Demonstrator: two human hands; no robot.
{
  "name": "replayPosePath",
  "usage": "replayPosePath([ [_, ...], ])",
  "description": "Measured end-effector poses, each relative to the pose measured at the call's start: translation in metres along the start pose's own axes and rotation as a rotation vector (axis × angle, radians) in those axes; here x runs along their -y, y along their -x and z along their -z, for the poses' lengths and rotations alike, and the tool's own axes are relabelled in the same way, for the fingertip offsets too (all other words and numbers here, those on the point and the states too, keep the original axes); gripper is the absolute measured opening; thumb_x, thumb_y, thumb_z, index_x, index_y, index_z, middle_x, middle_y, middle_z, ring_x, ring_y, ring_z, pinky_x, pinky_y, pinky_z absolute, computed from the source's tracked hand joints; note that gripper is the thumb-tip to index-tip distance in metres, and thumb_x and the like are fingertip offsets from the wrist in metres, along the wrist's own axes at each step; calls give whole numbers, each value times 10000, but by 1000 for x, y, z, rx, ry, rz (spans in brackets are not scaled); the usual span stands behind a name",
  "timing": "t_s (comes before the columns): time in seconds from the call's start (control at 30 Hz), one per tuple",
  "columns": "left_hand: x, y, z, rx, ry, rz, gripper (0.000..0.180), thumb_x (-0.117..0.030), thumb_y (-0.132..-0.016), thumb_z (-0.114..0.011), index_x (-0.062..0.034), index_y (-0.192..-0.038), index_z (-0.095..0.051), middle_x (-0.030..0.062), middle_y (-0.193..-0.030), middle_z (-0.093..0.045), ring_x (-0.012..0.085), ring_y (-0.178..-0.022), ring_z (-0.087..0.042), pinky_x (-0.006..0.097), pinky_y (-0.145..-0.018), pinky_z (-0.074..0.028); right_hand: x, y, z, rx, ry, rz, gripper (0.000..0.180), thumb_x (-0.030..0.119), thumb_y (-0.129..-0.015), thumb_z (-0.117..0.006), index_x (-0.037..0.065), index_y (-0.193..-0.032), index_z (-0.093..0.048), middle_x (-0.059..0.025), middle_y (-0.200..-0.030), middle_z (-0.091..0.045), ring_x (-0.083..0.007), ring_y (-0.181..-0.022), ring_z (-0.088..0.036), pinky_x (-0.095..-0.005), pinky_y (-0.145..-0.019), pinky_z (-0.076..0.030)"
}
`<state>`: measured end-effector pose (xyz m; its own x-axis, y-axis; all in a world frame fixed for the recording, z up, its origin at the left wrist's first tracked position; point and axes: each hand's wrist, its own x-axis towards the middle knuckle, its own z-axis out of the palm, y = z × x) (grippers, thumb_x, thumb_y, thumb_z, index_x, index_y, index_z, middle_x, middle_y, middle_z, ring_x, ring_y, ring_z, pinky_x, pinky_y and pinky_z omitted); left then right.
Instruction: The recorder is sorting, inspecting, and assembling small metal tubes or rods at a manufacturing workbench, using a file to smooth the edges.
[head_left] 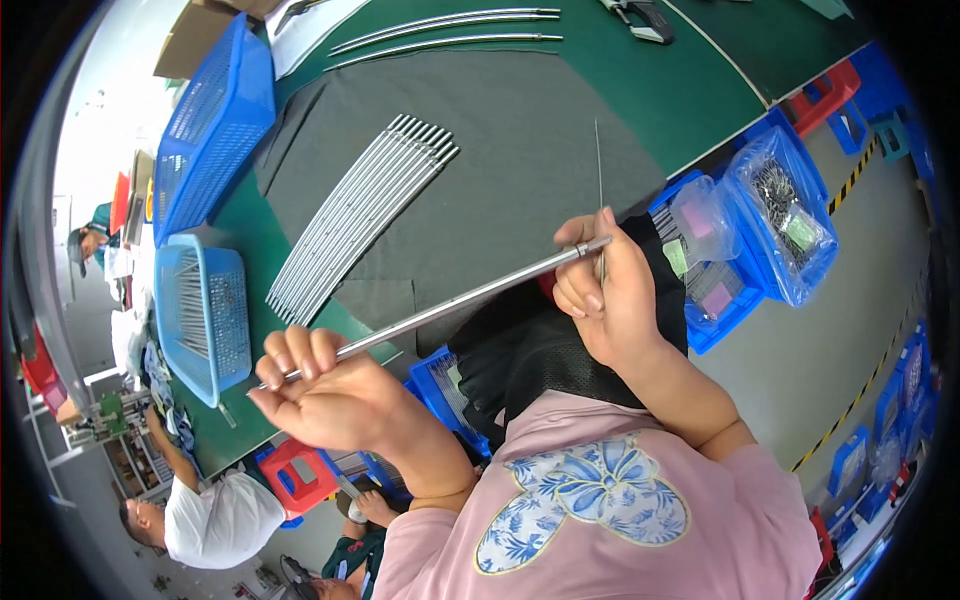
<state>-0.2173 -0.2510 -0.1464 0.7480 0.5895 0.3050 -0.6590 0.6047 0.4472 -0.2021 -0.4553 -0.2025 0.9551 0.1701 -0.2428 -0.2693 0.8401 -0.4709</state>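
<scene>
A long, slim metal rod (455, 302) slants across in front of me, its left end lower than its right. My left hand (335, 395) is closed around the rod near its left end. Close to the other end, my right hand (620, 295) pinches the rod. That same hand also has a thin, straight metal wire (599, 165) in it, pointing up and away from me. Beyond the rod, a row of several similar metal rods (365, 210) lies side by side on a dark grey cloth (520, 120).
Several more rods (450, 38) lie at the green table's (690, 90) far side, near a black-handled tool (645, 20). A blue basket (215, 130) and a light-blue basket of rods (232, 320) stand left. Blue bins with metal parts (775, 190) are at right. Other people (215, 515) sit lower left.
</scene>
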Motion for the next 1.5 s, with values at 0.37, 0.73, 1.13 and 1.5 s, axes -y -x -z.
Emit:
replayPosePath([
  [0.37,-28,18,55,-113,-538,372,377,-222,-958,-508,12,-1246,-451,133,-1061,-549,211,-991,-533,360,-873,-433,13,-12,-4,-103,54,209,338,309,-1001,-424,64,-777,-487,17,-518,-369,-58,-424,-336,-217,-410,-285],
  [0.73,69,27,-27,1048,-1443,-149,280,-48,-675,-737,-58,-947,-669,108,-969,-589,287,-912,-564,373,-790,-448,21,-7,-7,-140,365,226,355,285,-1006,-413,38,-774,-520,34,-540,-377,-36,-448,-339,-198,-412,-271],
  [1.13,105,30,-19,1029,-1421,-66,161,-3,-677,-708,-41,-827,-661,65,-770,-524,234,-684,-496,334,-594,-399,27,33,25,-130,1026,234,248,103,-951,-436,-15,-758,-536,-83,-622,-558,-137,-551,-532,-278,-539,-418],
  [1.5,107,36,-19,968,-1412,-90,178,-2,-661,-711,-56,-825,-671,56,-757,-532,219,-676,-501,317,-587,-400,29,31,13,-151,908,-5,268,131,-951,-442,-17,-764,-564,-48,-624,-551,-86,-569,-478,-261,-539,-387],
])
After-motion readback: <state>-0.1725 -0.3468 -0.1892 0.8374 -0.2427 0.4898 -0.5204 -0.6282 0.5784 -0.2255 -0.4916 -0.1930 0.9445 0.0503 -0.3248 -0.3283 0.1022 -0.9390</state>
